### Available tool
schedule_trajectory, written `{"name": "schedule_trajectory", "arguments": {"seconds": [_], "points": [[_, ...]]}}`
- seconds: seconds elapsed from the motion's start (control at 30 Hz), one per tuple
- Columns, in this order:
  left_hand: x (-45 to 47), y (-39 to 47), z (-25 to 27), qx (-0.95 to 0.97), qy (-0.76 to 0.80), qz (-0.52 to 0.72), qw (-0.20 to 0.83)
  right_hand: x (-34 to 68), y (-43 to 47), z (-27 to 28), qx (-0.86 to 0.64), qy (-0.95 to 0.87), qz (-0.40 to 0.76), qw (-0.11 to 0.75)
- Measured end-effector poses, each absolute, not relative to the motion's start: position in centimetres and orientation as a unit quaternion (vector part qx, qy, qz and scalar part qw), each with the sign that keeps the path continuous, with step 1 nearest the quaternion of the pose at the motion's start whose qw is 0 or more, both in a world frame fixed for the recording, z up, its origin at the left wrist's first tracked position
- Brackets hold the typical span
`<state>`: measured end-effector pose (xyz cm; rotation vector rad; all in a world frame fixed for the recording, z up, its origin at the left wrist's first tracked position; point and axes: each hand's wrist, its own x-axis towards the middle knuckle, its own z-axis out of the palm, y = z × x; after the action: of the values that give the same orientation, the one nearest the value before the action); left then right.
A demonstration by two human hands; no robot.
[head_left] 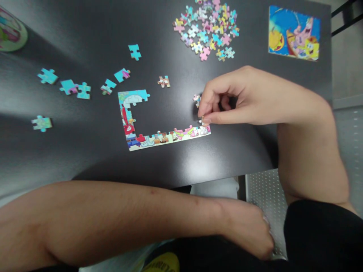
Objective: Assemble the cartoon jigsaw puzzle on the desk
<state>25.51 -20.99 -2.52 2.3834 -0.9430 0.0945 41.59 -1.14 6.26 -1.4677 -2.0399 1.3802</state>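
A partly joined jigsaw border (pixel 163 139) lies on the dark table, its left side, bottom row and part of the top row connected. My right hand (pixel 232 98) is over the right end of the bottom row, thumb and forefinger pinched on a small puzzle piece (pixel 202 120), mostly covered by the fingertips. Another loose piece (pixel 196 99) peeks out beside the knuckles. My left hand (pixel 251 228) rests low, below the table edge, away from the puzzle; its fingers curl out of sight.
A pile of mixed puzzle pieces (pixel 207 28) lies at the back. Blue pieces (pixel 68 87) are scattered to the left, and a brown piece (pixel 163 81) sits above the border. At the back right lies a cartoon picture card (pixel 295 34). A round tin (pixel 11 32) stands far left.
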Motion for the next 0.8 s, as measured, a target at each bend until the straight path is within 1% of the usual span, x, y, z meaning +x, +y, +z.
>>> {"name": "schedule_trajectory", "arguments": {"seconds": [0.23, 0.37, 0.43, 0.5, 0.63, 0.8], "points": [[25.2, -21.7, -3.0, 0.899, -0.341, 0.051, 0.268, 41.6, -1.0, 5.8, -0.499, -0.713, 0.462, 0.171], [25.2, -22.1, -3.0, 0.904, -0.338, 0.052, 0.255, 41.7, -0.9, 5.4, -0.528, -0.724, 0.388, 0.213], [25.3, -22.1, -3.1, 0.903, -0.341, 0.055, 0.254, 41.7, -0.7, 5.3, -0.545, -0.737, 0.344, 0.202], [25.3, -22.0, -3.2, 0.903, -0.342, 0.059, 0.255, 41.8, -0.5, 5.3, -0.548, -0.749, 0.328, 0.178], [25.3, -21.8, -3.1, 0.901, -0.341, 0.062, 0.260, 41.9, -0.4, 5.5, -0.552, -0.755, 0.321, 0.148], [25.0, -21.7, -2.8, 0.904, -0.341, 0.057, 0.251, 42.2, -0.4, 5.4, -0.536, -0.757, 0.339, 0.159]]}}
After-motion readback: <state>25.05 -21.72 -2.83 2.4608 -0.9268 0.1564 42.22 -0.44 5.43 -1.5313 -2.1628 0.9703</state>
